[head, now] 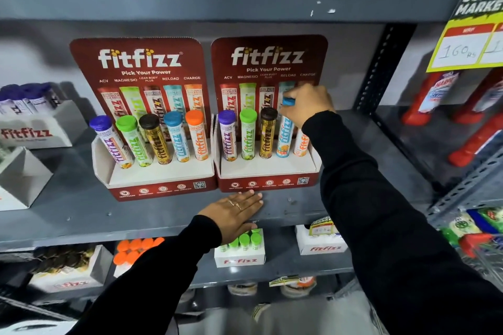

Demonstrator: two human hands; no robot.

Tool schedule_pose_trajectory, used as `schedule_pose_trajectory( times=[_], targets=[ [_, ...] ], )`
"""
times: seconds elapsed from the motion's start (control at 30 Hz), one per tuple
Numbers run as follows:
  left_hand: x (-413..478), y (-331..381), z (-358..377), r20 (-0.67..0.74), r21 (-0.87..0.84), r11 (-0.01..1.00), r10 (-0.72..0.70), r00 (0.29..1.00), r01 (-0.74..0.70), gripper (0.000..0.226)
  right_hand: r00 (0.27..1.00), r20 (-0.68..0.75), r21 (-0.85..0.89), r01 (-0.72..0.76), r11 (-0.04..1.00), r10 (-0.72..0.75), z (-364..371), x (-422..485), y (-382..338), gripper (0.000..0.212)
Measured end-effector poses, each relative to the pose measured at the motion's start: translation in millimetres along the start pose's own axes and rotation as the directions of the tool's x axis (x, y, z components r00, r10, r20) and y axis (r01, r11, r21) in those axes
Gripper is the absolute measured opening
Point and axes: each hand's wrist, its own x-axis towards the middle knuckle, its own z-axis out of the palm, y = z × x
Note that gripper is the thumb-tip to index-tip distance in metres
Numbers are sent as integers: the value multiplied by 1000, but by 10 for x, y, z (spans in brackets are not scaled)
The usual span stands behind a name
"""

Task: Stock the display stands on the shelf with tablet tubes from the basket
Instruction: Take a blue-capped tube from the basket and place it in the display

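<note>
A blue-capped tube (285, 130) is being seated in the fourth slot of the right display stand (268, 179), its cap pinched by the right hand (309, 105) at about two o'clock from the frame's centre. The left hand (234, 212) is laid flat and empty on the shelf (81, 215), fingers touching the stand's front. Release is judged to come next (the tube looks nearly upright). Five tubes are held in each stand; the left display stand (160, 182) sits at nine o'clock. The basket cannot be made out with certainty.

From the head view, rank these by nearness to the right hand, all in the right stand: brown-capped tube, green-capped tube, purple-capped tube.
Measured from the right hand, which grips the blue-capped tube:
1. Brown-capped tube, just left of the blue one.
2. Green-capped tube, one slot farther left.
3. Purple-capped tube, at the stand's left end.
</note>
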Motion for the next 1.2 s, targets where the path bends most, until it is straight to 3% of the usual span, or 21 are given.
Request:
schedule_pose_trajectory(
  times=[0.47, 0.73, 0.87, 1.03, 1.2],
  targets=[
    [-10, 3, -25, 102, -8, 1000, -26, 994, 27, 73, 992, 123, -154, 24, 988, -5, 135, 46, 37, 37],
    [-25, 19, -56, 153, -6, 999, -40, 987, 42, 75, 996, 62, -190, 78, 979, -67, 194, 4, 43, 34],
    [-3, 56, -83, 185, -27, 999, -32, 982, 38, 99, 997, 48, -208, 72, 975, -63, 195, -10, 26, 35],
    [25, 57, -103, 213, -15, 999, -40, 976, 44, 107, 997, 4, -240, 72, 968, -73, 203, -46, 12, 35],
    [20, 78, -127, 232, -37, 998, -38, 972, 48, 99, 996, -68, -238, 45, 970, -63, 265, -113, 9, 35]
  ],
)
